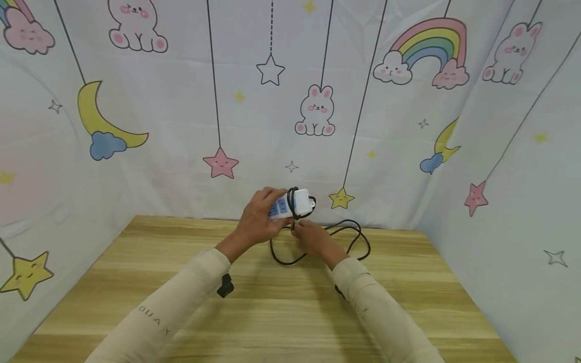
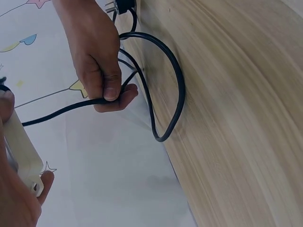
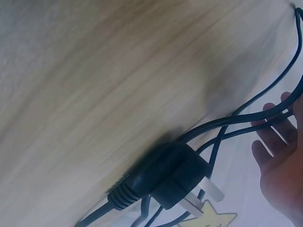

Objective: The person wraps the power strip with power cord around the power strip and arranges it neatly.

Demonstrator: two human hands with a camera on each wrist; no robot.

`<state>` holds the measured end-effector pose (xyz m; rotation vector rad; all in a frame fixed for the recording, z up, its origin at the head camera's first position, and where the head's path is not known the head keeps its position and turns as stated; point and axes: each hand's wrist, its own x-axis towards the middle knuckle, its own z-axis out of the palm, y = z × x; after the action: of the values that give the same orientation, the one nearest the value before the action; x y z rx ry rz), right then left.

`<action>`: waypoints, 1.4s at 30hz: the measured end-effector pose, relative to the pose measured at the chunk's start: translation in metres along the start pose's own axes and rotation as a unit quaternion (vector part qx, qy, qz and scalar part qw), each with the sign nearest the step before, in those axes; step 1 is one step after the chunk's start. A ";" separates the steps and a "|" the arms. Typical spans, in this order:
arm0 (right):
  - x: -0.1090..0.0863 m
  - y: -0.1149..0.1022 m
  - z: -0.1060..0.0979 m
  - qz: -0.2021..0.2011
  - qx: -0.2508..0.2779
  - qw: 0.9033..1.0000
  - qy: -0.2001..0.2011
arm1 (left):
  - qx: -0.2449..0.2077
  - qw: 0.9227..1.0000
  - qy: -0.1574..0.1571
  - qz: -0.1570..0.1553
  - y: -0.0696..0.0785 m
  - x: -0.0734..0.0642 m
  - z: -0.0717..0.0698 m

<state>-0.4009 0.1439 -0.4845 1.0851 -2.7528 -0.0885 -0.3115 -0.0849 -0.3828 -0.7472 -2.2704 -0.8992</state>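
A white power strip (image 1: 303, 200) with blue socket faces is held up near the back of the table by my left hand (image 1: 259, 217). Black cord (image 1: 297, 204) is wound around one end of it. Below the strip, my right hand (image 1: 315, 238) pinches the cord between thumb and fingers, plainest in the left wrist view, where a length runs from the strip (image 2: 26, 156) to that hand (image 2: 97, 61). Loose loops of cord (image 2: 180, 90) lie beyond the pinch. In the right wrist view, the black plug (image 3: 170, 175) rests on the wood, its metal prongs bare.
The wood-grain tabletop (image 1: 281, 312) reaches back to a white cloth (image 1: 172, 111) printed with rabbits, stars and rainbows, which also hangs at both sides. Cord loops (image 1: 363, 247) spread on the table to the right of my right hand. Small black pieces (image 1: 225, 286) show at my cuffs.
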 end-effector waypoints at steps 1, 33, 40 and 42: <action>-0.003 -0.007 -0.009 -0.005 -0.017 1.000 -0.006 | 0.007 1.000 0.003 -0.008 -0.001 0.000 0.000; -0.036 -0.047 -0.053 -0.091 -0.175 0.976 0.093 | 0.144 0.984 -0.007 -0.109 -0.028 -0.007 -0.003; -0.041 -0.040 -0.059 -0.125 -0.205 0.962 0.134 | 0.153 0.984 -0.017 -0.094 -0.027 -0.009 -0.002; -0.042 -0.039 -0.062 -0.134 -0.214 0.957 0.146 | 0.165 0.983 -0.023 -0.082 -0.026 -0.009 -0.002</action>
<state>-0.3330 0.1451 -0.4345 1.2185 -2.1745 -0.4935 -0.3226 -0.1052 -0.3984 -0.4435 -2.4665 -0.5564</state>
